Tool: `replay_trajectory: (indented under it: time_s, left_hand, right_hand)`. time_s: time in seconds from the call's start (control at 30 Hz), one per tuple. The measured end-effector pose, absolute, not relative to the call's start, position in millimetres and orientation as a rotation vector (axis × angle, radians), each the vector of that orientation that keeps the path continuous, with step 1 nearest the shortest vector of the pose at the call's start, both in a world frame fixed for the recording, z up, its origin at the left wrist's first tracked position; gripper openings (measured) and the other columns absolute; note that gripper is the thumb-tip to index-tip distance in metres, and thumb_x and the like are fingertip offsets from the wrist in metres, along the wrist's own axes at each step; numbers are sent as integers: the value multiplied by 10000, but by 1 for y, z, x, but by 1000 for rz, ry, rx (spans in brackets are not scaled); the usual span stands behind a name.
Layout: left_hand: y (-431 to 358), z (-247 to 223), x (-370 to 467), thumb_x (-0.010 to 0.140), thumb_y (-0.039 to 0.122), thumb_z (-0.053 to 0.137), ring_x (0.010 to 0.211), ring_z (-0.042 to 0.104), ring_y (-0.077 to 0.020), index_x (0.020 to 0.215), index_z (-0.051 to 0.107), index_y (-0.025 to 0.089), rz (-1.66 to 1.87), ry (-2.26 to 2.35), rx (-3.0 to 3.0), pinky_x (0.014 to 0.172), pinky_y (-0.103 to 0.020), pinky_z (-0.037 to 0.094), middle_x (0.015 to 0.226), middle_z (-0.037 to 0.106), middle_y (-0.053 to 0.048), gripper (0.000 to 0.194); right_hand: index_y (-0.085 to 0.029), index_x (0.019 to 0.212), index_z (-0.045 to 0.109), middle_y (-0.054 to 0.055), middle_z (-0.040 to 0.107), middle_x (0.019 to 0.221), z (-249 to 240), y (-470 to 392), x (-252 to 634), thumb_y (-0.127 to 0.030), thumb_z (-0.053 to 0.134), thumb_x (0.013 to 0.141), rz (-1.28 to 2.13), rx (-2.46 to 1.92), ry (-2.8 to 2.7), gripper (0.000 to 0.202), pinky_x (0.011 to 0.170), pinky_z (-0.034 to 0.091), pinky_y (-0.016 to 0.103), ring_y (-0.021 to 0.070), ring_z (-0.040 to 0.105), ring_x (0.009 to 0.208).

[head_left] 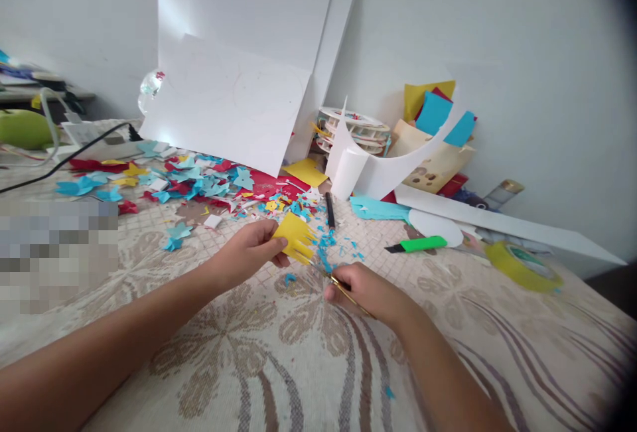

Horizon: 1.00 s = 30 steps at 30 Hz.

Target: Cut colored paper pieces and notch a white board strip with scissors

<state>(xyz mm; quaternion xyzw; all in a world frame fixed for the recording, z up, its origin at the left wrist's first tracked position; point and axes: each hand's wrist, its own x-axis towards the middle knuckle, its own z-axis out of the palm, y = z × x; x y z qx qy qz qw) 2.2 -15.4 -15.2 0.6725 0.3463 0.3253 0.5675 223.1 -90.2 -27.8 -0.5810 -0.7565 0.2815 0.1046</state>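
My left hand (261, 246) pinches a yellow piece of paper (293, 236) by its left side. Slits cut into the paper's right edge leave it fringed. Lower right of it, my right hand (363, 289) is closed around gold-coloured scissors (343, 284), whose tips point at the fringe; whether the blades touch the paper is too blurred to tell. Small blue paper scraps (326, 249) lie on the cloth just beyond the hands. A black pen-like stick (330, 210) rests behind the scraps.
Cut paper flowers (199, 180) in blue, red and yellow pile up at the back left. To the right lie a green box cutter (423, 243) and a roll of yellow tape (522, 266). White boards (233, 100) lean on the wall; a black cable (64, 156) runs left.
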Motion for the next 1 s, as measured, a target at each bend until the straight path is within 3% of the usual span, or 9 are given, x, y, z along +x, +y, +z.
replay_trajectory:
  time_s: [0.37,1.0]
  left_hand:
    - [-14,-15,1,743,217,511,599,603,-136,745,527,132,786,766,1611,600,-280,495,674,620,-22,86]
    - [-15,-17,2,739,205,495,572,602,-132,709,515,151,772,768,1644,570,-254,482,616,609,-11,66]
  right_hand:
    - [-162,563,398,-56,322,520,-23,-89,221,-489,513,775,834,-1692,-2252,406,420,200,188,81,307,486]
    - [-174,572,336,-62,284,516,-26,-91,224,-449,464,806,867,-1637,-2273,384,400,175,196,73,269,468]
